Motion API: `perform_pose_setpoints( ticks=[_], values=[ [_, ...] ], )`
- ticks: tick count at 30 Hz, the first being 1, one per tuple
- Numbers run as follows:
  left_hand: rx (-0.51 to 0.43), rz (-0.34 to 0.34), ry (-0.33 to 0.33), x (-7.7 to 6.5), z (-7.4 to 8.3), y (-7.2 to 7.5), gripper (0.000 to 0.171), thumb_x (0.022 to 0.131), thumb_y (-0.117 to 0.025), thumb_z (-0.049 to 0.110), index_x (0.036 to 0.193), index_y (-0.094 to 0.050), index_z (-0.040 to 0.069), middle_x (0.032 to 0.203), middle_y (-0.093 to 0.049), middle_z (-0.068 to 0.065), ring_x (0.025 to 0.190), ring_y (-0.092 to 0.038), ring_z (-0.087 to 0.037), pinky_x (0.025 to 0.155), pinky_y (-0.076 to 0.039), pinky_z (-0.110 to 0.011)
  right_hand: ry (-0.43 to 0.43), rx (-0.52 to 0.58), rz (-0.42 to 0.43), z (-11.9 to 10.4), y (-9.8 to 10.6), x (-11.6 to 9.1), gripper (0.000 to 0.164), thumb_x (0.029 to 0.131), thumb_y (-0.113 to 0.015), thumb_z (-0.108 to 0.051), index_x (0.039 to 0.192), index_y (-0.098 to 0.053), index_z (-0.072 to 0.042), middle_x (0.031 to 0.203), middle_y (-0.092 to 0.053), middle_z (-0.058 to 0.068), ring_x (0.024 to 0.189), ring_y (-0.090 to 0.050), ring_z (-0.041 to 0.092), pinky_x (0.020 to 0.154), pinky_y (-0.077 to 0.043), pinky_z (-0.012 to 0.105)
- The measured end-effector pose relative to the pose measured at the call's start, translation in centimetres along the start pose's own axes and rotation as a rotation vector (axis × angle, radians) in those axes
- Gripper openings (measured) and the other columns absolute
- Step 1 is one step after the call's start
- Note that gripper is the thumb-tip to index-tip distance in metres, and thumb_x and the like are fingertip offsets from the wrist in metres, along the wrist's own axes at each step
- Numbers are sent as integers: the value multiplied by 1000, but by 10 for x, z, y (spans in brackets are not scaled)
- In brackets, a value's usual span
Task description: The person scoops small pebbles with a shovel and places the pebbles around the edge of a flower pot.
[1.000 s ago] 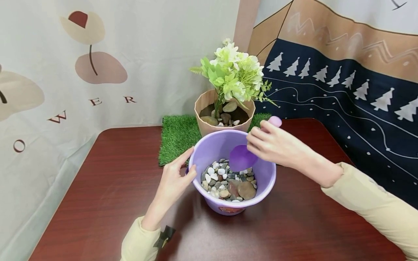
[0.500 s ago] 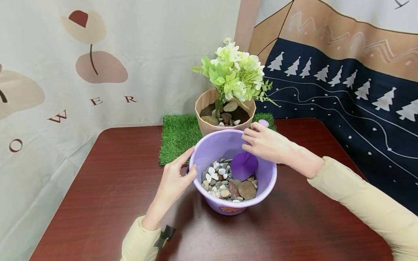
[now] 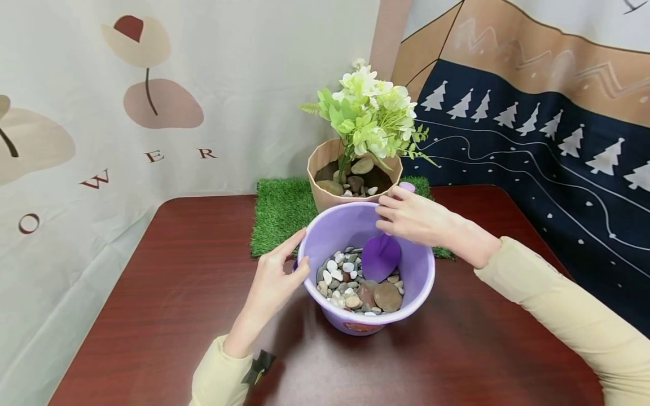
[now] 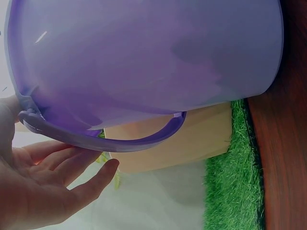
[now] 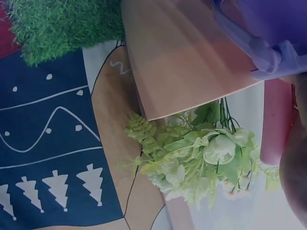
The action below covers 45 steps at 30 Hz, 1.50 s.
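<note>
A light purple bucket (image 3: 418, 296) stands on the table with several pebbles (image 3: 350, 282) in its bottom, among them larger brown stones. My right hand (image 3: 418, 214) grips a small shovel (image 3: 382, 256) over the far right rim. The shovel's dark purple blade points down at the pebbles, and its pink handle end (image 5: 276, 122) sticks out behind the hand. My left hand (image 3: 276, 276) rests against the bucket's left rim, thumb and forefinger spread along it. In the left wrist view, its other fingers lie loosely beside the bucket's hanging handle (image 4: 115, 143).
Right behind the bucket, a beige flowerpot (image 3: 330, 197) holds white-green flowers (image 3: 370, 113), soil and stones. It stands on a green turf mat (image 3: 276, 217). Printed curtains (image 3: 244, 84) close off the back and right of the dark red table (image 3: 178, 293).
My right hand has moved left and slightly down with the shovel, and the blade has come lower toward the pebbles. My left hand stays at the bucket's rim.
</note>
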<state>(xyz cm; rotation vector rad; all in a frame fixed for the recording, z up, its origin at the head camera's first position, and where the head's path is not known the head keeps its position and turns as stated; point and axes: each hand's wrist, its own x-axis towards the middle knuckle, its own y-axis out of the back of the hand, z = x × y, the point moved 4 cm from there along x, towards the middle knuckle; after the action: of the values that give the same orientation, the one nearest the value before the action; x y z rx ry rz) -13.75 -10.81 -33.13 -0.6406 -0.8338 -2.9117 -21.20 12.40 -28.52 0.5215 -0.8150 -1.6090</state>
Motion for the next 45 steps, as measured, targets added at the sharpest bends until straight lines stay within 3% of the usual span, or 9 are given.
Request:
perform_pose_setpoints(
  ticks=[5,13,20,30,39,45],
  values=[
    [12,8,-30,0,1,-1,51,78,-63,6,128,-53,4,129,-56,-13,93,-66,-25,74,-58,-34,2,62,40,3,-1,0,7,84,-58,-18,78,-56,-14,86,-59,3,92,-51,24,82,-38,36],
    [25,10,-22,0,1,0,51,78,-63,6,128,-54,6,128,-56,-12,95,-66,-26,76,-58,-31,44,194,2,-6,-7,4,13,80,-63,-26,74,-54,-19,78,-54,-2,80,-47,20,77,-33,34],
    [28,3,-14,0,0,0,52,78,-63,7,128,-53,6,129,-56,-12,96,-66,-26,76,-58,-33,58,310,-48,-13,-9,9,16,68,-69,-12,71,-56,-21,73,-54,-6,76,-46,18,72,-29,32],
    [26,2,-8,0,-1,-1,51,78,-64,8,129,-53,7,129,-56,-11,99,-65,-26,78,-57,-31,-10,570,-12,-6,-6,8,12,72,-72,-22,79,-62,-24,76,-58,-9,76,-48,12,74,-32,28],
    [24,7,-17,0,-1,-1,51,78,-63,7,128,-53,5,128,-56,-12,99,-65,-26,80,-57,-32,-121,745,77,3,-5,-1,12,77,-68,-29,87,-62,-27,84,-60,-15,83,-47,6,77,-31,26],
    [30,11,-17,-1,0,0,51,77,-63,7,128,-53,5,128,-57,-12,97,-65,-25,75,-58,-34,-194,758,117,8,-3,-11,13,77,-68,-30,90,-65,-26,89,-62,-15,85,-49,5,74,-31,25]
  ],
)
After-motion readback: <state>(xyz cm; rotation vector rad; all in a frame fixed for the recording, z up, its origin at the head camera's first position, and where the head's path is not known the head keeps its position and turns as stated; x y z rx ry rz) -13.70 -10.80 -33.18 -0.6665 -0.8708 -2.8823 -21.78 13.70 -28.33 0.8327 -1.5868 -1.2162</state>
